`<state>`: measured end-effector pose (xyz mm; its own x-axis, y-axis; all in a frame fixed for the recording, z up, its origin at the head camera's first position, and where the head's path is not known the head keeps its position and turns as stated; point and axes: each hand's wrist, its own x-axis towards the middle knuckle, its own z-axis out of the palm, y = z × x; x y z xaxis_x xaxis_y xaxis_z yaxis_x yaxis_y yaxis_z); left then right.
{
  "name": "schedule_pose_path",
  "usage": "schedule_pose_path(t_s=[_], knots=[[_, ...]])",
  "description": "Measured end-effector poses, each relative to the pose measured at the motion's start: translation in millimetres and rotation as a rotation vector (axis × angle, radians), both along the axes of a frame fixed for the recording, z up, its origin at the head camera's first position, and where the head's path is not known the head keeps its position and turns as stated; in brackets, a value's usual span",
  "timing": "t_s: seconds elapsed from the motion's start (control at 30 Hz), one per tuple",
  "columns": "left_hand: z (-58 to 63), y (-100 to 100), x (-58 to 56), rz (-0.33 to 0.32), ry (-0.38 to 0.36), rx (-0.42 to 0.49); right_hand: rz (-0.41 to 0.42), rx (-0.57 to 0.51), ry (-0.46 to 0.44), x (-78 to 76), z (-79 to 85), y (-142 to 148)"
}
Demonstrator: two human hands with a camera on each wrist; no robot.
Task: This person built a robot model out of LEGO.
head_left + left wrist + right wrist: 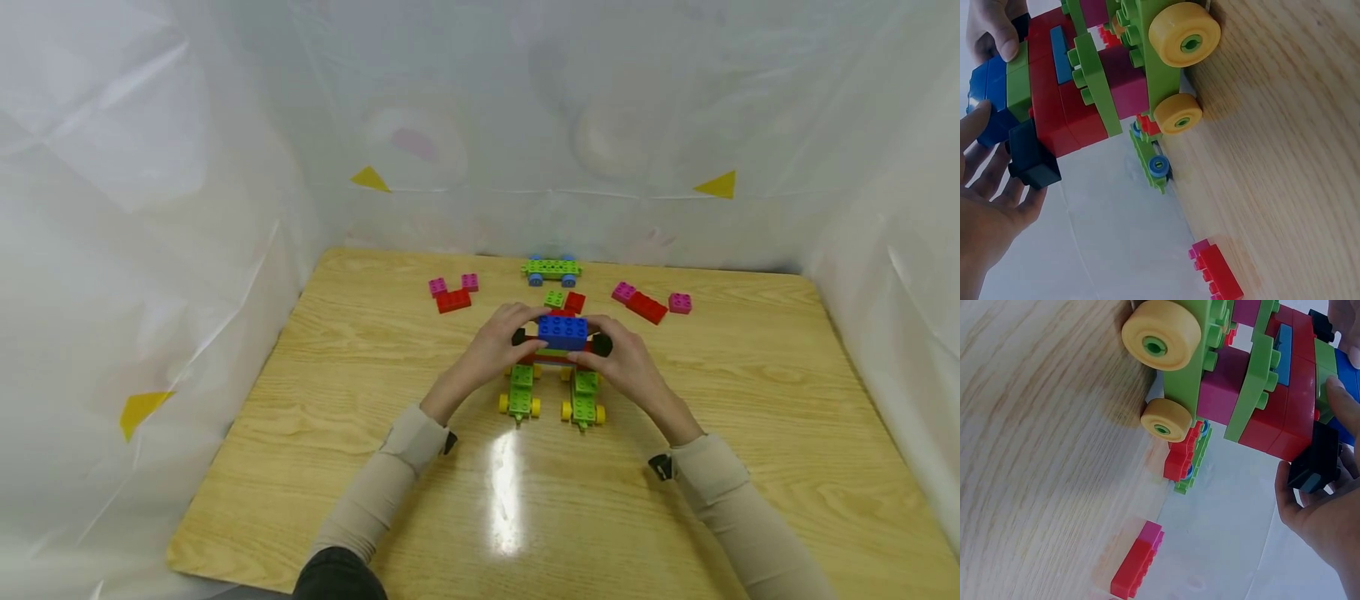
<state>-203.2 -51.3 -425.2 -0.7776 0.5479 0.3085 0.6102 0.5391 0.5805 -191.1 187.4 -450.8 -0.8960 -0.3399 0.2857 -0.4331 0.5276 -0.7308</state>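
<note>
A tall toy built of bricks stands on two green wheeled bases (521, 398) with yellow wheels. Magenta bricks (1124, 81) and green bricks rise from the bases to a row of red bricks (1055, 106). A blue brick (562, 332) lies on top, over a green brick (1019, 81). Black bricks (1034, 154) sit at both ends of the top. My left hand (497, 343) grips the blue brick's left end, its thumb at the front. From the other side my right hand (628, 365) grips the right end, fingers curled behind the black brick (1314, 457).
At the table's back stands a green base with blue wheels (551, 269). Red and magenta bricks lie at the left (453, 301) and right (647, 307). A small green brick (554, 299) and a red brick (575, 302) lie behind the toy. White sheeting (487, 221) surrounds the table.
</note>
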Motion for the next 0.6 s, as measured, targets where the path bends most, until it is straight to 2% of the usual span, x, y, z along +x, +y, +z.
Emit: schedule_pose_path(t_s=[0.33, 0.6], knots=[[2.1, -3.1, 4.0, 0.032, -0.087, 0.011, 0.008, 0.015, -0.022, 0.5, -0.5, 0.3], [1.6, -5.2, 0.4, 0.017, -0.032, 0.036, 0.002, 0.019, -0.026, -0.6, 1.0, 1.6]])
